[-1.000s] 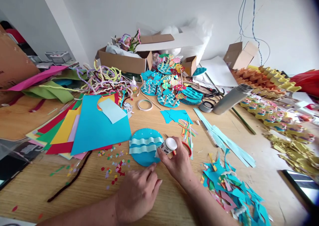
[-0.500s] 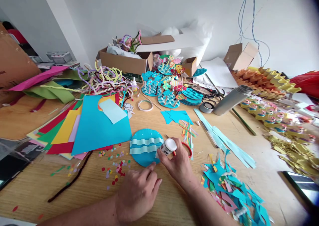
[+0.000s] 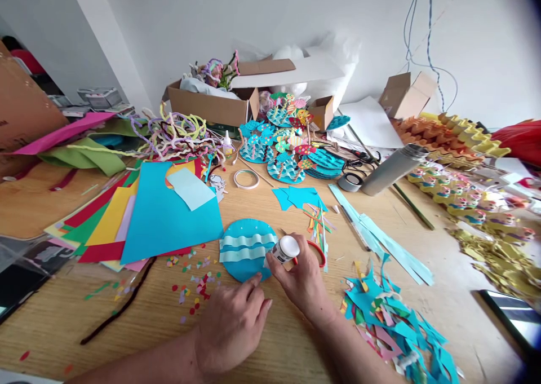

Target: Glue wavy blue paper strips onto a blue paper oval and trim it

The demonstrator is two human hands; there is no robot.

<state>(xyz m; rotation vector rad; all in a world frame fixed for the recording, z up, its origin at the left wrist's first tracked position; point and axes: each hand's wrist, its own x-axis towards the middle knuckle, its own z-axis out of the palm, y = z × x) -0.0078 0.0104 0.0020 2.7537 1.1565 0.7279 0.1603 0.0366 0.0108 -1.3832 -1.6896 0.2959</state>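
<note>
1. A pale wall (image 3: 169,29) stands behind the wooden table (image 3: 160,339).
2. On it, sheets (image 3: 169,226) lie at left, scraps (image 3: 401,316) at right.
3. The left hand (image 3: 234,327) puts its index finger on the near edge of the blue disc (image 3: 240,270), thumb apart.
4. The right hand (image 3: 305,277) has fingers clamped on the tilted bottle (image 3: 286,250), by the disc's right edge.
5. This disc lies just beside the sheets; wood shows toward the scraps.

- The table (image 3: 169,322) is viewed from the head, forward and down.
- The left hand (image 3: 232,325) and right hand (image 3: 303,274) are shown near, from above.
- The wall (image 3: 177,17) is faced beyond.
</note>
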